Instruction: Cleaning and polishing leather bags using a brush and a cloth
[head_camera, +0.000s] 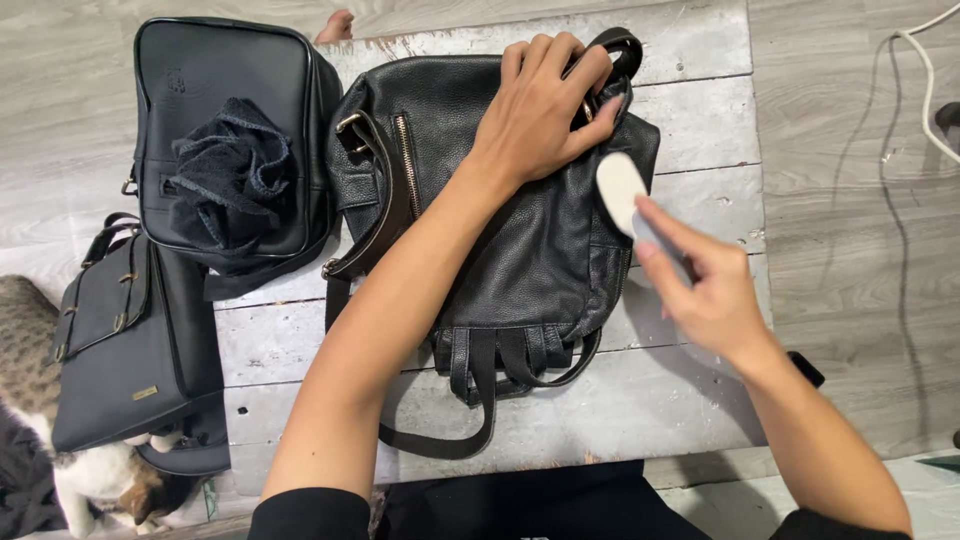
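three black bags: left hand (540, 110) clutches the backpack (520, 230) top on the worktop (690, 60), right hand (700, 285) pinches one white pad (620, 190) against it; one dark cloth (235, 180).

Black pebbled leather backpack (520, 240); white oval pad (620, 190) at its three o'clock; dark navy cloth (235, 180) on a smooth black bag (200, 70); whitewashed, worn table (690, 60); grey-tabby-and-white cat (60, 440) at eight o'clock.

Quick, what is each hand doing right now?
Left hand: fingers curled, gripping the top of the black leather backpack.
Right hand: closed on a small white oval pad, held against the backpack.
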